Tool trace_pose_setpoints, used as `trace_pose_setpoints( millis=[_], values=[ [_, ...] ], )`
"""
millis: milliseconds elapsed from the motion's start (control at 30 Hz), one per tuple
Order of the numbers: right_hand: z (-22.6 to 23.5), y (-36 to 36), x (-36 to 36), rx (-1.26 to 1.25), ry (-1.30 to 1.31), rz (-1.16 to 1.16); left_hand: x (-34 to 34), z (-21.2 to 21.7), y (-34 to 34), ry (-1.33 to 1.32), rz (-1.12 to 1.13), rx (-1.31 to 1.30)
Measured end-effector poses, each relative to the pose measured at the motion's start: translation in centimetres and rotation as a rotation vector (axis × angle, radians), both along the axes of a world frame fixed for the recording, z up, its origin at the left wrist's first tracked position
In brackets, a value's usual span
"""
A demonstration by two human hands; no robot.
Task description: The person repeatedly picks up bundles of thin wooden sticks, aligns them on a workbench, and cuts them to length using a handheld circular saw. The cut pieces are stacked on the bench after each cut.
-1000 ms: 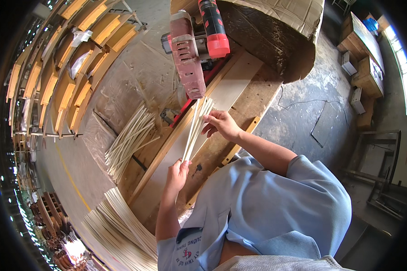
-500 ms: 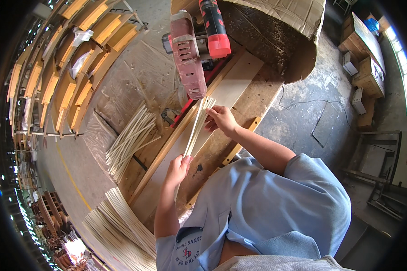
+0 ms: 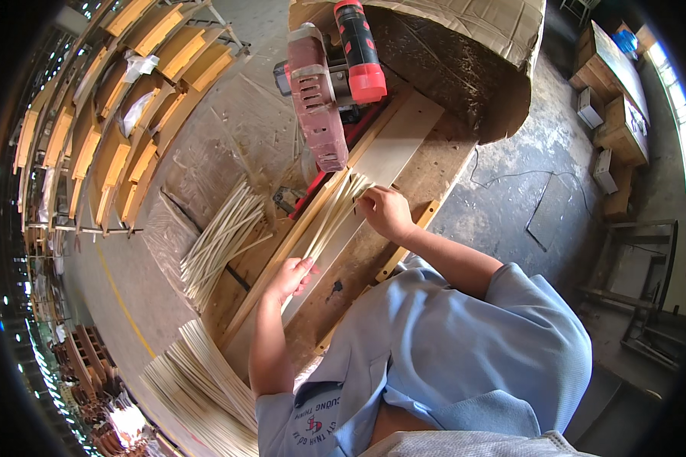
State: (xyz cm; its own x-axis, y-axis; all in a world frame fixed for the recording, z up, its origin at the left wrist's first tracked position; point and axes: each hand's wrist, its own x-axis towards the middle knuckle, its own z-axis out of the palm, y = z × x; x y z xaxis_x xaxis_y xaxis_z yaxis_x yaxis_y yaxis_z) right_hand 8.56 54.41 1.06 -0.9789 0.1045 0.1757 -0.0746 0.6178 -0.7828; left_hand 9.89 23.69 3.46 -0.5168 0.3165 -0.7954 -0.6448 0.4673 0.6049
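A fanned bundle of thin, pale wooden strips [image 3: 328, 221] slants over a flat board on the workbench. Its near part is gripped in my left hand [image 3: 291, 278], thumb on top and fingers curled. At the far end, the fingers of my right hand [image 3: 386, 213] are bent and pinched at the bundle's right edge; the fingertips are partly hidden. Just beyond the strips stands a miter saw [image 3: 318, 107] with a dusty reddish guard and a red-and-black cylindrical motor. The strips' far ends lie close below the guard.
Loose short strips [image 3: 219, 242] lie in a pile left of the bench fence [image 3: 270, 263]. Longer strips [image 3: 198, 381] are stacked nearer, at lower left. A large cardboard box [image 3: 503, 84] opens behind the saw. Racks of curved wooden parts [image 3: 122, 114] stand at far left.
My left hand has slid left and slightly nearer with the strips. My right hand has shifted right and a little nearer, and the strips' far ends have spread apart.
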Motion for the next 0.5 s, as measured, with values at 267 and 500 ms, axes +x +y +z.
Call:
trace_pose_setpoints(
  millis=[267,500],
  values=[
    [-0.7,-1.3,2.8,0.364,0.213,0.224,-0.9,0.8,-0.8,-0.120,0.077,0.058],
    [-0.7,-1.2,2.3,0.382,0.241,0.264,-1.5,0.8,-1.1,-0.191,0.075,0.108]
  ],
)
